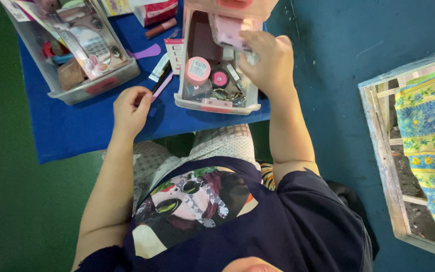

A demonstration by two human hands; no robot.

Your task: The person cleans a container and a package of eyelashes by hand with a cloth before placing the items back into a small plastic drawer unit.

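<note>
Blue cloth (76,126) covers the low bench in front of the seated person, and around it the floor (6,201) is dark green on the left and a deep blue-green on the right. At the right edge stands a pale wooden frame (383,151) with a flowered blue and yellow fabric (429,131) behind it.

Two clear plastic bins sit on the cloth. The left bin (91,85) holds packaged cosmetics. The right bin (217,106) holds a round pink jar (197,69), a small pink compact (220,79) and other small pieces.

The right hand (270,60) is raised over the right bin, its grip closed around a small pink box (227,30) that hangs above the bin's open top. The left hand (131,108) rests on the cloth between the two bins, fingers curled in and pinching the end of a thin pink stick (162,86) that lies on the cloth beside a white tube (159,68). A purple cutout (148,52) lies farther back on the cloth.
</note>
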